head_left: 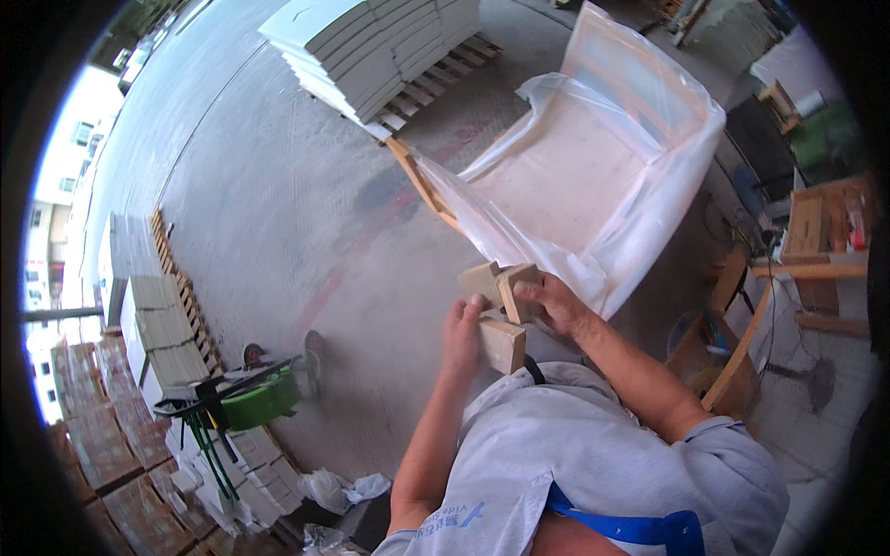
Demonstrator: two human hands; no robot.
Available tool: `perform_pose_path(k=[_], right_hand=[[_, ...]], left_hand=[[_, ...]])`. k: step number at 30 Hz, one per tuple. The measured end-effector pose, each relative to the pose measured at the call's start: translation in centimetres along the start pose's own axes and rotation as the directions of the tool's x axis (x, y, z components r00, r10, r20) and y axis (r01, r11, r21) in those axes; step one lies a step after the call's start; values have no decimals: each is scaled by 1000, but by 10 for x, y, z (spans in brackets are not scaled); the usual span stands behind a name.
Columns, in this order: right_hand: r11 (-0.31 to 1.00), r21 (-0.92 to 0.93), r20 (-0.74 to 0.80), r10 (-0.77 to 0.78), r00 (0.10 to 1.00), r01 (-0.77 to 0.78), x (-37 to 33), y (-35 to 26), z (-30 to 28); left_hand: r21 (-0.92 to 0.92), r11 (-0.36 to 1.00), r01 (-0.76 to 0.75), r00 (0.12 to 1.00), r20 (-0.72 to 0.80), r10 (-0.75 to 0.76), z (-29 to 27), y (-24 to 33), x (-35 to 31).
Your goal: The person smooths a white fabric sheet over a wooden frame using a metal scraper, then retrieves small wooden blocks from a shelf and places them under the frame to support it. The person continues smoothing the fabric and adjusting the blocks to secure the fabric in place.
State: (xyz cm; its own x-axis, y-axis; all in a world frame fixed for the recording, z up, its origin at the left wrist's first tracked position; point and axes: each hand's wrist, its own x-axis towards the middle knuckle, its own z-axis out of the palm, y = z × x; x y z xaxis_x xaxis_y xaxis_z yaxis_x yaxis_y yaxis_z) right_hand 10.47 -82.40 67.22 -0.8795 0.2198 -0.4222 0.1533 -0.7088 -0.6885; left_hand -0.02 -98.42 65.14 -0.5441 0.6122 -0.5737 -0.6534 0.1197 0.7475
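Close to my waist, both hands are closed around tan, thick rectangular blocks that look like wood. My left hand (461, 334) has its thumb against a flat block (478, 284), while a lower block (502, 345) lies beside its palm, close to my body. Between the thumb and fingers of my right hand (559, 304) is another block (518, 289), tilted and touching the left one. The fingers under the blocks are partly hidden, so I cannot tell exactly how the lower block is supported.
Ahead stands a large open frame lined with translucent plastic sheet (640, 199). Stacked pale slabs (362, 56) rest on a pallet beyond it. At left are a green wheeled machine (260, 400), more slabs (162, 338) and wrapped boxes (102, 445). A cluttered wooden bench (820, 227) stands at right.
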Motion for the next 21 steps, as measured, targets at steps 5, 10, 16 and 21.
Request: perform_pose_path(k=[5,10,16,21], right_hand=[[919,373,-186,213,959,-132,68,-1,-3],[962,230,-183,194,964,-150,124,-6,13],[979,170,-198,148,969,-114,199,-8,60],[996,83,-193,-25,981,42,254,-12,118]], left_hand=[[-301,944,139,989,-4,-147,-26,13,34],[-320,947,31,992,-107,-68,-53,33,65],[-38,990,-135,982,-139,129,-110,94,105],[92,963,-254,963,-69,261,-161,162,131]])
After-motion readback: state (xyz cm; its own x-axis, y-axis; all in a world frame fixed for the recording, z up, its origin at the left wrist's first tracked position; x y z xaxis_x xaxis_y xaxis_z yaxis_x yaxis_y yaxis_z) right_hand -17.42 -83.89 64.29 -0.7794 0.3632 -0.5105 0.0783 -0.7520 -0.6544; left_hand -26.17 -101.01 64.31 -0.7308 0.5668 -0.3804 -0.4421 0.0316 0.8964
